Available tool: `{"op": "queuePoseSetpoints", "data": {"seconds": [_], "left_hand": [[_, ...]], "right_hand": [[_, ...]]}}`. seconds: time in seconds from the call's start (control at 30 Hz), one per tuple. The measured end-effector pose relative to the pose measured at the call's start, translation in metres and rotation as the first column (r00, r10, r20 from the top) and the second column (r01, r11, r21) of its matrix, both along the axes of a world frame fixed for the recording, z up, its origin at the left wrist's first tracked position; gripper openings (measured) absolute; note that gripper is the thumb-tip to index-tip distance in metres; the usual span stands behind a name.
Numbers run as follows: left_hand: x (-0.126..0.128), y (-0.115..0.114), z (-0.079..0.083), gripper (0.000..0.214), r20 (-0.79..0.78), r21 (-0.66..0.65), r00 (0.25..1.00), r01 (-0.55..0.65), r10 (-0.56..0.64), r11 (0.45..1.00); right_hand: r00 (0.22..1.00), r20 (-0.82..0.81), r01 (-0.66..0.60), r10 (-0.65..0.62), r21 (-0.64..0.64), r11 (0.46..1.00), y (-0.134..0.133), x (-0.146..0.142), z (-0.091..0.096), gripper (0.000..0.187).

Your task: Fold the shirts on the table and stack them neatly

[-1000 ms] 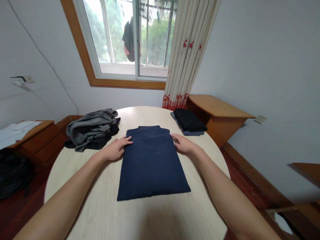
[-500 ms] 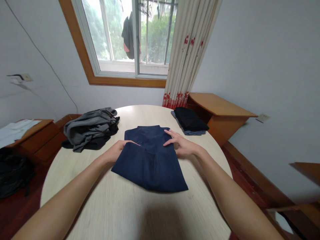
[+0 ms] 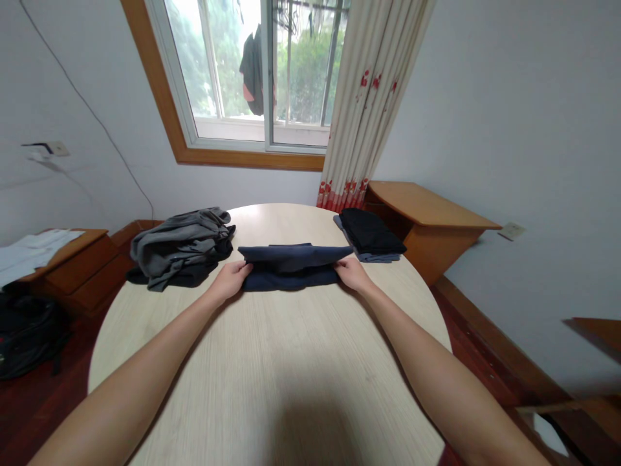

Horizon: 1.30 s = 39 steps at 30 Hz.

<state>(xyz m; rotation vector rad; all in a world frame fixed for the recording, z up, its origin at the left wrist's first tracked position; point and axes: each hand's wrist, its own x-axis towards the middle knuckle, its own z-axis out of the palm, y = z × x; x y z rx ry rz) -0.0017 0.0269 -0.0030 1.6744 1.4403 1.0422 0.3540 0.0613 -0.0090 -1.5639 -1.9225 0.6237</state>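
A dark navy garment (image 3: 291, 279) lies doubled over near the middle of the round table (image 3: 272, 349); its exact kind cannot be made out. Its upper layer is lifted and tilted away from me, with a dark gap beneath. My left hand (image 3: 233, 278) pinches the left side of that layer, thumb toward the middle. On the opposite side, my right hand (image 3: 353, 273) grips the right end, its fingertips partly hidden by the cloth.
A crumpled heap of grey and black clothes (image 3: 182, 249) sits at the table's left. Folded black and blue-grey clothes (image 3: 371, 233) are stacked at the right edge. Beyond stand a wooden desk (image 3: 427, 204), a curtain (image 3: 363, 116) and a window (image 3: 262, 77).
The garment's near part, which lay spread toward me, has been raised and folded away over the far part. Both hands now grip its sides.
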Motion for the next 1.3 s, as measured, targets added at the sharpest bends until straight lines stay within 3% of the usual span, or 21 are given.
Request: {"op": "queuePoseSetpoints", "data": {"seconds": [0.1, 0.23, 0.43, 0.6, 0.73, 0.87, 1.03, 1.3], "left_hand": [[0.002, 0.000, -0.003, 0.051, 0.045, 0.002, 0.998, -0.043, 0.043, 0.999], [-0.002, -0.002, -0.003, 0.065, 0.044, -0.053, 0.992, -0.114, 0.116, 0.992], [-0.005, -0.007, 0.002, 0.084, -0.048, -0.036, 0.997, -0.064, 0.063, 0.997], [-0.014, -0.011, 0.009, 0.063, -0.166, -0.006, 0.985, -0.039, 0.038, 0.999], [-0.020, -0.014, 0.017, 0.044, -0.262, -0.065, 0.965, -0.010, -0.007, 0.998], [-0.018, -0.017, 0.022, 0.044, -0.293, -0.194, 0.954, 0.007, -0.065, 0.981], [-0.012, -0.021, 0.023, 0.051, -0.195, -0.318, 0.965, 0.106, -0.175, 0.942], [-0.010, -0.022, 0.023, 0.055, -0.246, -0.348, 0.946, 0.117, -0.211, 0.930]], "right_hand": [[0.990, 0.062, 0.122, -0.124, 0.039, 0.992, -0.003, -0.007, 0.001, 0.047], [0.990, 0.094, 0.100, -0.103, 0.037, 0.994, -0.009, -0.006, 0.005, 0.053], [0.990, 0.131, 0.065, -0.062, -0.019, 0.998, -0.010, 0.000, 0.010, 0.053], [0.989, 0.117, 0.094, -0.093, -0.009, 0.996, -0.015, 0.004, 0.018, 0.042], [0.993, 0.080, 0.087, -0.087, -0.003, 0.996, -0.020, 0.011, 0.024, 0.035], [0.997, 0.073, -0.009, 0.017, -0.118, 0.993, -0.022, 0.016, 0.028, 0.043], [0.998, -0.024, -0.067, 0.065, -0.131, 0.989, -0.023, 0.017, 0.029, 0.048], [0.978, -0.173, -0.154, 0.115, -0.231, 0.961, -0.021, 0.016, 0.026, 0.050]]}}
